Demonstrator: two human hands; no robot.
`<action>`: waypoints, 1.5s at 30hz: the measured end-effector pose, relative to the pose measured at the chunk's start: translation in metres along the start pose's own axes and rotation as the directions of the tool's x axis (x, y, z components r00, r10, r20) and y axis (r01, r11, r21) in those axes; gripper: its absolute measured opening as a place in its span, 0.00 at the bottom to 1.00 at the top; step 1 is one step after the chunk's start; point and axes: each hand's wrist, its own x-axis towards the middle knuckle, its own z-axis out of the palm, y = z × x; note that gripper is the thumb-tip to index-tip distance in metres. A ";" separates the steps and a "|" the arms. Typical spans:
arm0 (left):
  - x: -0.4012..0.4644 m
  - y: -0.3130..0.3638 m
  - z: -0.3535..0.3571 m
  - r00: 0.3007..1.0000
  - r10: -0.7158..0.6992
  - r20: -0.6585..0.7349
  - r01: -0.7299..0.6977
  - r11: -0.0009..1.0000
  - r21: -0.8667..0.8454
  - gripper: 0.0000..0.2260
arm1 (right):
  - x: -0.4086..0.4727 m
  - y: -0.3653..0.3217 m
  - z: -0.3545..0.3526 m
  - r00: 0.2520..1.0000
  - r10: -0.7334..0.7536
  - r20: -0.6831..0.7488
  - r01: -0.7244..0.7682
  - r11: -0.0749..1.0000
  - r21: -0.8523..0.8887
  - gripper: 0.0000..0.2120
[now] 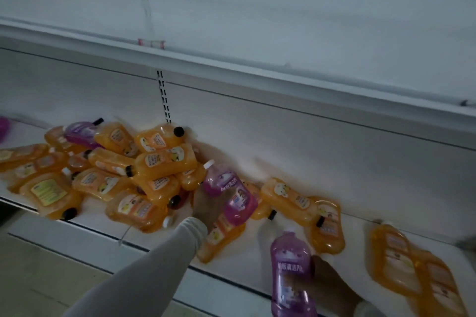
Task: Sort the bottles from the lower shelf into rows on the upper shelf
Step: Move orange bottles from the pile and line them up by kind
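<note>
A heap of orange bottles (164, 162) lies on the lower shelf (257, 260), with a purple bottle (82, 132) among them at the back left. My left hand (208, 207), in a white sleeve, grips a purple bottle (233, 195) lying at the heap's right edge. My right hand (327, 280) holds another purple bottle (292, 273) upright at the shelf's front edge. More orange bottles (412, 267) lie to the right. The upper shelf (283, 69) shows a white front rail, and no bottles are visible on it.
A slotted upright (163, 95) runs down the back panel behind the heap. Bare shelf surface lies between the heap and the right-hand bottles. The floor (38, 278) shows at the lower left. A purple object (3, 127) sits at the far left edge.
</note>
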 end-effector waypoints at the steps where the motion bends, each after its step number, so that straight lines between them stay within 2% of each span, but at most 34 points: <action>1: -0.013 0.008 -0.006 0.999 0.039 0.016 -0.039 0.998 0.041 0.22 | -0.008 -0.005 0.002 1.000 -0.010 -0.022 0.010 1.000 0.011 0.31; 2: -0.020 0.010 -0.012 0.995 0.075 0.066 -0.081 0.992 0.092 0.20 | -0.017 -0.008 0.005 0.998 -0.018 -0.052 0.020 0.999 0.040 0.34; 4: -0.040 0.025 -0.020 0.968 0.114 0.221 -0.160 0.966 0.204 0.18 | -0.039 -0.019 0.010 0.993 -0.022 -0.114 0.027 0.999 0.047 0.33; 9: -0.089 0.071 -0.027 0.890 0.120 0.441 -0.291 0.893 0.344 0.24 | -0.099 -0.067 0.012 0.972 -0.152 -0.178 0.153 0.988 -0.011 0.29; 15: -0.171 0.138 -0.021 0.837 0.131 0.531 -0.385 0.831 0.401 0.22 | -0.193 -0.118 -0.006 0.932 -0.301 -0.200 0.286 0.953 -0.102 0.25; 22: -0.297 0.223 0.007 0.797 0.196 0.572 -0.462 0.808 0.367 0.24 | -0.327 -0.168 -0.051 0.834 -0.482 -0.266 0.441 0.875 -0.201 0.24; 26: -0.357 0.281 0.030 0.777 0.300 0.554 -0.514 0.810 0.283 0.23 | -0.396 -0.215 -0.080 0.757 -0.585 -0.291 0.526 0.810 -0.261 0.21; 33: -0.420 0.382 0.037 0.715 0.472 0.516 -0.628 0.758 0.175 0.22 | -0.483 -0.305 -0.098 0.601 -0.742 -0.298 0.664 0.671 -0.330 0.24; 39: -0.441 0.447 -0.019 0.691 0.576 0.436 -0.695 0.695 0.185 0.21 | -0.495 -0.395 -0.070 0.523 -0.829 -0.198 0.740 0.557 -0.377 0.24; 45: -0.428 0.473 -0.137 0.701 0.645 0.306 -0.713 0.655 0.252 0.21 | -0.440 -0.461 0.032 0.497 -0.864 -0.079 0.816 0.497 -0.295 0.22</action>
